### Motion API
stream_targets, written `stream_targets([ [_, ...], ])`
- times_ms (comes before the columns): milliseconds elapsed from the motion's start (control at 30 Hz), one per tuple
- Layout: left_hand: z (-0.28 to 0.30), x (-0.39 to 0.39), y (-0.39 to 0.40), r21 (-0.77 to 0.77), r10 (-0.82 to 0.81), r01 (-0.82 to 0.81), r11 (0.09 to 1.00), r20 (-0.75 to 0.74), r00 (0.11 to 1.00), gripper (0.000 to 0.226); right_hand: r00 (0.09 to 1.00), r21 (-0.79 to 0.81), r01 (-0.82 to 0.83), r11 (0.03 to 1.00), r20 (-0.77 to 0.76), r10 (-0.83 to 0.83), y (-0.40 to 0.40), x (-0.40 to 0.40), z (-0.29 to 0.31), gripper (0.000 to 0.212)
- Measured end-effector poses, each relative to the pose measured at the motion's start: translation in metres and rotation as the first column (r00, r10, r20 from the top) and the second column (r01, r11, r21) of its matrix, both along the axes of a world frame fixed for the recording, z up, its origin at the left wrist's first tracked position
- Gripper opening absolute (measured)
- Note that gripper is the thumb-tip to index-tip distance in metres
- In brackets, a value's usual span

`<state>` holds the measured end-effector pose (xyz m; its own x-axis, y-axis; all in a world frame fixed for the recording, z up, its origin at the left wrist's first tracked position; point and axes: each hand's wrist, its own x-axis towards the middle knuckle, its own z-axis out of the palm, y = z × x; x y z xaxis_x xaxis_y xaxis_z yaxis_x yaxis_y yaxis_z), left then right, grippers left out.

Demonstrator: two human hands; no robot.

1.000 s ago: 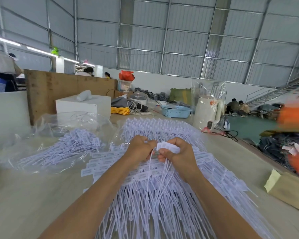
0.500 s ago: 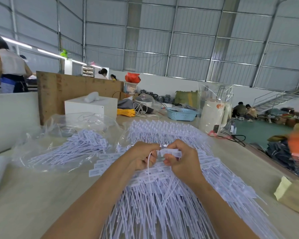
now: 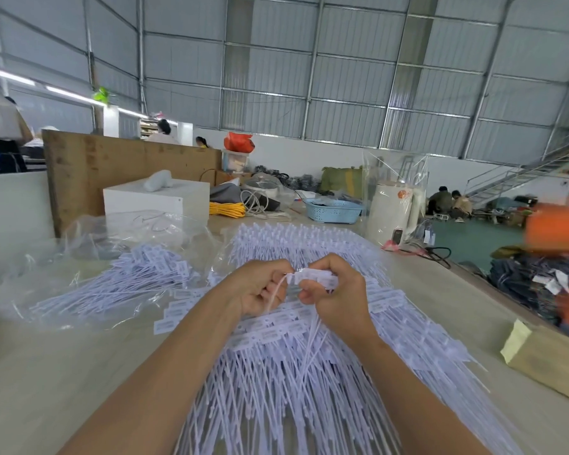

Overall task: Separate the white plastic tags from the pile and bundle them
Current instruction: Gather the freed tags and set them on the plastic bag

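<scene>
Since the earlier frames the two hands have stayed together above the middle of the pile of white plastic tags (image 3: 296, 372), and the small bundle of tags (image 3: 316, 278) has remained between them. The one clear change is in the thin tail (image 3: 278, 292): a second ago several tails hung straight down from the hands, whereas now one tail curves in a loop from the bundle's flat heads down past the left hand's palm. The view has also shifted a little, so the orange blur (image 3: 559, 224) at the right edge sits elsewhere.

The left hand (image 3: 260, 287) has its fingers curled, thumb and forefinger pinching that tail right at the bundle. The right hand (image 3: 337, 290) is clamped on the bundle's heads, fingers curled under them, with the other tails hanging below its wrist onto the pile.

The pile fans across the pale bench (image 3: 46, 389), heads away from the person, tails toward them. Left of it, more tags lie in a clear plastic bag (image 3: 89, 280). Behind that stands a white box (image 3: 156, 200), beside a coil of yellow cord (image 3: 227, 210). Farther back right are a blue basket (image 3: 334, 210) and a white cylindrical container (image 3: 390, 208) wrapped in clear film. A brown cardboard piece with a yellow note (image 3: 552, 359) lies at the bench's right edge. Both forearms cover part of the pile.
</scene>
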<state>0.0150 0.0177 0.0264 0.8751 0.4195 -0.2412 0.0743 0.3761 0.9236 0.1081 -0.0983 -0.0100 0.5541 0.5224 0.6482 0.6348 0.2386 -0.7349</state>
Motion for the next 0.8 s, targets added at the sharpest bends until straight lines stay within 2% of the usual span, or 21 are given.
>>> stream_targets([
  [133, 0.0, 0.0, 0.0, 0.011, 0.002, -0.002, 1.0, 0.017, 1.0, 0.037, 0.998, 0.024, -0.01, 1.0, -0.06, 0.012, 0.001, -0.002, 0.002, 0.03],
  [333, 0.003, -0.001, -0.001, 0.075, 0.011, -0.012, 0.997, 0.004, 1.0, 0.035, 0.985, 0.06, -0.062, 0.996, -0.155, 0.07, 0.001, -0.004, 0.005, 0.027],
  [533, 0.005, -0.002, -0.005, 0.106, -0.031, 0.031, 0.994, 0.007, 0.999, 0.037, 0.982, 0.047, -0.103, 0.994, -0.151, 0.109, 0.002, -0.004, 0.005, 0.027],
  [633, 0.02, -0.019, 0.006, 0.047, -0.044, 0.037, 0.998, 0.167, 0.985, 0.045, 0.96, 0.052, 0.016, 0.999, -0.279, -0.001, -0.011, 0.012, 0.003, 0.027],
  [700, 0.039, -0.035, 0.021, 0.112, 0.021, -0.05, 0.992, 0.244, 0.97, 0.038, 0.905, 0.1, 0.153, 0.983, -0.413, -0.099, -0.023, 0.029, 0.001, 0.016],
  [733, 0.042, -0.04, 0.027, 0.178, 0.087, -0.132, 0.975, 0.243, 0.966, 0.038, 0.9, 0.113, 0.167, 0.98, -0.422, -0.105, -0.023, 0.031, 0.004, 0.013],
  [800, 0.034, -0.038, 0.026, 0.274, 0.169, -0.226, 0.935, 0.215, 0.962, 0.046, 0.922, 0.094, 0.085, 0.992, -0.385, -0.042, -0.014, 0.023, 0.006, 0.015],
])
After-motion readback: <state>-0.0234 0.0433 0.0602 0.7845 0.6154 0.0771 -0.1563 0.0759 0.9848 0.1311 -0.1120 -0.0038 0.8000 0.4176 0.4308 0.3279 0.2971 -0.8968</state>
